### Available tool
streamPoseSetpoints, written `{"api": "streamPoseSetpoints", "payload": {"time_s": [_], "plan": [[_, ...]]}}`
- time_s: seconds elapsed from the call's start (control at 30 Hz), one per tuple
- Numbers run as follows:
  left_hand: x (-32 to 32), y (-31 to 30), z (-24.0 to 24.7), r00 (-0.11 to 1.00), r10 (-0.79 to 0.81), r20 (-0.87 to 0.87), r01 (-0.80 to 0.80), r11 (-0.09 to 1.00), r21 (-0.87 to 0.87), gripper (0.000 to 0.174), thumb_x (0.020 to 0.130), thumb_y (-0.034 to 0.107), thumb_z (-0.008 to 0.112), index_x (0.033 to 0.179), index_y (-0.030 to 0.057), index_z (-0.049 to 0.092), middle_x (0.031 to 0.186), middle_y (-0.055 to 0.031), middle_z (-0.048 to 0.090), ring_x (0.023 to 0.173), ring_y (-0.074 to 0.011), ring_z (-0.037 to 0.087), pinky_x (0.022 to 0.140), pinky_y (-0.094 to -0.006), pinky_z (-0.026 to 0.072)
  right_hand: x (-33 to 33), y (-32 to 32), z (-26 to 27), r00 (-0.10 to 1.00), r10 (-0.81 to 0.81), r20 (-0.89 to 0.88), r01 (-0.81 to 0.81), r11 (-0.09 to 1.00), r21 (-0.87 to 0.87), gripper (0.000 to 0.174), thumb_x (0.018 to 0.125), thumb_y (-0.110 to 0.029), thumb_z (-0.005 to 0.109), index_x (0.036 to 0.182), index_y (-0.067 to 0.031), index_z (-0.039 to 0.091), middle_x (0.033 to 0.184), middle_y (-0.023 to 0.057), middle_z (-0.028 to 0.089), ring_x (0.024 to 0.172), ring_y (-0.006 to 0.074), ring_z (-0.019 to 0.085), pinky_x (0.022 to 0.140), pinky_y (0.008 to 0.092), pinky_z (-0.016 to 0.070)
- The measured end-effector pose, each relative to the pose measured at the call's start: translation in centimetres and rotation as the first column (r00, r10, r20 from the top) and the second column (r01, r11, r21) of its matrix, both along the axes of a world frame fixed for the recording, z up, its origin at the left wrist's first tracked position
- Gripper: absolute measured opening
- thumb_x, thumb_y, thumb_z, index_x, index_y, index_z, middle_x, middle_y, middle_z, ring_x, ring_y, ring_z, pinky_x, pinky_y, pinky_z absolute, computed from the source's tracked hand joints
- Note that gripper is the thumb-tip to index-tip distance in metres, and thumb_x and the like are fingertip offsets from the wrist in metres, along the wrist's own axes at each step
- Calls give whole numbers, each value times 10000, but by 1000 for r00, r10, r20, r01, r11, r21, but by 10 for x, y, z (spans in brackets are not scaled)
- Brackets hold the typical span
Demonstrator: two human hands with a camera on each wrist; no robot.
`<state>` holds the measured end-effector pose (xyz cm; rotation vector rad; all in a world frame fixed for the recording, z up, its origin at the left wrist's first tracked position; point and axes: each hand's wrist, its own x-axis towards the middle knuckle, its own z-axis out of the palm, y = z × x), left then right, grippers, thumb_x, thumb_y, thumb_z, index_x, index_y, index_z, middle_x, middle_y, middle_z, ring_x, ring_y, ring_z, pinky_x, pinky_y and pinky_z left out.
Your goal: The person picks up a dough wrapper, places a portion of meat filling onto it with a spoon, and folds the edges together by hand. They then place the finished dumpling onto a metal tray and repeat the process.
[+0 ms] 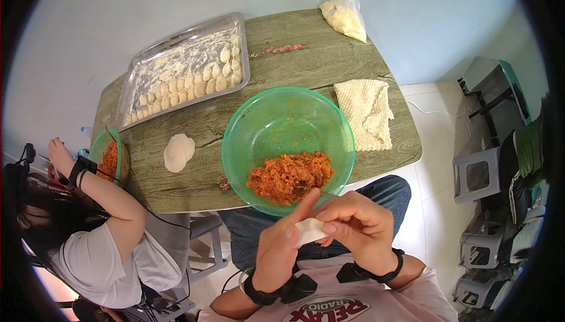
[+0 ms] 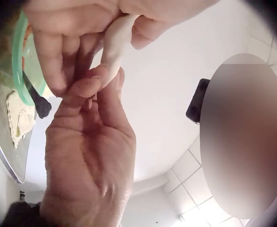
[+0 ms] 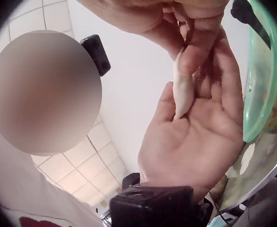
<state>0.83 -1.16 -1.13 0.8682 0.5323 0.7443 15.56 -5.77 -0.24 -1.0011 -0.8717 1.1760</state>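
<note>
Both hands hold a white dumpling (image 1: 307, 232) in front of the chest, close to the near rim of a green bowl (image 1: 235, 110). My left hand (image 1: 276, 257) cradles it between thumb and fingers, its other fingers rather straight in the right wrist view. The right hand (image 1: 366, 228) pinches the dough edge between thumb and bent fingers. Between the hands in the left wrist view, the wrapper (image 2: 115, 45) looks folded into a narrow, plump shape. Orange-red filling (image 1: 291, 175) lies in the bowl, with a thin utensil handle (image 1: 326, 192) sticking out towards my hands.
A metal tray (image 1: 244, 57) with rows of dumplings stands at the back left. Round wrappers (image 1: 178, 152) lie left of the bowl. A cream cloth (image 1: 365, 113) lies right of it, a bag (image 1: 347, 19) behind. Another person (image 1: 118, 234) sits at left by a smaller bowl (image 1: 122, 157).
</note>
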Motion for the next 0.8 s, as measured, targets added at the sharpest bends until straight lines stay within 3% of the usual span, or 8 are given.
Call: {"api": "streamPoseSetpoints", "payload": {"time_s": [0.13,0.43,0.5,0.57,0.6,0.67,0.77,0.8], "plan": [[2,-3,3,1000,29,3,-29,994,-106,625,949,356,373,1312,-152,334,1367,-225,402,1112,-243,543,945,-361,411,-1,1,-1,997,-30,72,27,999,45,131,847,20,605,974,42,623,893,85,579,710,106,592,602,202,473],[-5,3,-7,996,82,27,-79,993,-92,528,973,309,322,1221,-139,449,1167,-234,564,1056,-270,570,931,-334,415,3,-1,8,991,-79,107,73,996,56,199,829,0,636,1027,6,616,925,82,576,746,104,584,603,206,448],[-4,4,-10,970,174,173,-127,959,-252,515,986,308,286,1215,-118,461,1146,-242,570,1040,-297,582,893,-348,450,3,0,8,986,-102,135,88,991,102,219,822,-16,650,1039,-11,619,946,83,578,754,98,576,613,208,440],[-5,4,-14,958,149,243,-75,954,-289,506,989,306,279,1222,-107,457,1149,-232,568,1050,-291,579,884,-353,460,5,-3,8,934,-111,338,92,993,73,263,784,-53,689,1041,-54,633,999,88,585,828,149,568,691,263,443],[-5,3,-15,941,119,317,-10,946,-324,498,993,304,272,1229,-95,454,1153,-221,567,1060,-284,575,875,-358,470,4,-1,9,936,-105,337,85,994,74,263,784,-53,689,1041,-54,633,999,88,585,828,149,568,691,263,443],[-5,3,-14,950,110,292,14,920,-391,486,993,295,276,1240,-89,443,1161,-208,562,1064,-270,572,886,-361,467,1,3,12,714,-258,651,65,950,306,318,717,-60,715,1027,-85,650,1036,83,591,930,235,552,785,335,441],[1,2,-2,968,74,239,51,878,-475,474,996,305,292,1276,-58,414,1204,-162,536,1090,-233,553,924,-361,453,-1,10,13,621,-266,738,-44,927,372,341,666,-59,717,1000,-102,670,1047,69,592,1028,303,515,849,391,427],[1,1,-2,944,89,317,100,839,-535,477,998,322,289,1282,-42,411,1209,-151,532,1096,-224,543,931,-357,441,-3,11,8,613,-280,739,-36,924,380,325,643,-70,723,965,-104,687,1049,61,593,1024,302,529,844,391,440]]}}
